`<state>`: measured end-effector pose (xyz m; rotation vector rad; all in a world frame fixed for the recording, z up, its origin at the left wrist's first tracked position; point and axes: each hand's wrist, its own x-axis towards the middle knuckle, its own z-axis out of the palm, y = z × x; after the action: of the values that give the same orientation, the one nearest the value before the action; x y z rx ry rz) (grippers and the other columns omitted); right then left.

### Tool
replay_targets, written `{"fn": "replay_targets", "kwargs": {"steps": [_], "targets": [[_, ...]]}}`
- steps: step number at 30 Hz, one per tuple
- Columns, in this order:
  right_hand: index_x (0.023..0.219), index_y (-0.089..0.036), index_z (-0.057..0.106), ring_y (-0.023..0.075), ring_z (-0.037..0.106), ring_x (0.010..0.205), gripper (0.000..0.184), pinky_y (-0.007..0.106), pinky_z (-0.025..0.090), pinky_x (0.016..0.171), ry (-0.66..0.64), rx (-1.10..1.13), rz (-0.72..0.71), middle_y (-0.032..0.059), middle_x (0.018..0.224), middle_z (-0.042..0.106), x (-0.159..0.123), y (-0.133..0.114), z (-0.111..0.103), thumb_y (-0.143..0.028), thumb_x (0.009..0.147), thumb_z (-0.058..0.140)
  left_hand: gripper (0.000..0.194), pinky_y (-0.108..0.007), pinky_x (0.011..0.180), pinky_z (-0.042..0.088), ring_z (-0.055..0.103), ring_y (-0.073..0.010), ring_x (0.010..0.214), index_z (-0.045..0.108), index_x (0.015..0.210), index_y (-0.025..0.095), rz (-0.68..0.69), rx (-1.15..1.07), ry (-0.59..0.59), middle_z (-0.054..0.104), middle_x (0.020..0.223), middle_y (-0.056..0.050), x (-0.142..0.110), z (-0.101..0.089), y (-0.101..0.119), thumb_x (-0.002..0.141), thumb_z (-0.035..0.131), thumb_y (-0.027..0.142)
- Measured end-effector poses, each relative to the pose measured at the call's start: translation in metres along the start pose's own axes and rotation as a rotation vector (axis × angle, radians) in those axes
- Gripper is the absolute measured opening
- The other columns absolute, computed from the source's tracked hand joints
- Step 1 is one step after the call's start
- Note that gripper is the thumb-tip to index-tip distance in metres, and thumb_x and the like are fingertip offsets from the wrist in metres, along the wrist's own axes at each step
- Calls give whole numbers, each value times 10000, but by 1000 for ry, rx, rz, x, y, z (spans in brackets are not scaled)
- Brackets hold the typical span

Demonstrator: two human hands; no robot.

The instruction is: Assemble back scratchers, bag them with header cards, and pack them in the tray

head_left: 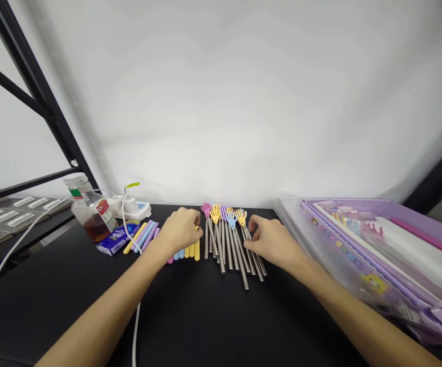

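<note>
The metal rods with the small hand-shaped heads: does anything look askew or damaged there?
Slightly askew: the metal rods lie at uneven angles, and one rod sticks out past the others at the near end. No damage is visible.

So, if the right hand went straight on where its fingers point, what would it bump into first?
Probably the metal sticks, near a yellow hand-shaped top. The right hand's thumb looks so close it may already touch one; depth is unclear.

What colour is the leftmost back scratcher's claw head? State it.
The leftmost claw head is pink, best seen in the head view.
</note>
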<state>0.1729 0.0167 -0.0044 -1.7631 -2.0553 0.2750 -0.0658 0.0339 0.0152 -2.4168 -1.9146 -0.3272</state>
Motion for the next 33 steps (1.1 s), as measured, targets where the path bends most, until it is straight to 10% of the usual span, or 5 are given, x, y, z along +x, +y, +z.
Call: {"fn": "replay_targets", "kwargs": {"steps": [7, 33], "targets": [[848, -220, 562, 208, 614, 678, 175, 295, 318, 607, 10, -152, 1, 28, 704, 661, -3, -14, -4, -163, 684, 583, 240, -390, 708, 518, 692, -345, 866, 669, 909, 200, -47, 99, -40, 692, 898, -128, -4, 5, 14, 711, 620, 327], [862, -214, 531, 149, 649, 543, 190, 246, 471, 550, 91, 563, 62, -17, 653, 689, -4, 21, -26, -186, 685, 597, 399, -398, 716, 514, 702, -342, 890, 614, 1139, 197, -21, 136, 1, 713, 930, -140, -4, 2, 20, 748, 574, 269]]}}
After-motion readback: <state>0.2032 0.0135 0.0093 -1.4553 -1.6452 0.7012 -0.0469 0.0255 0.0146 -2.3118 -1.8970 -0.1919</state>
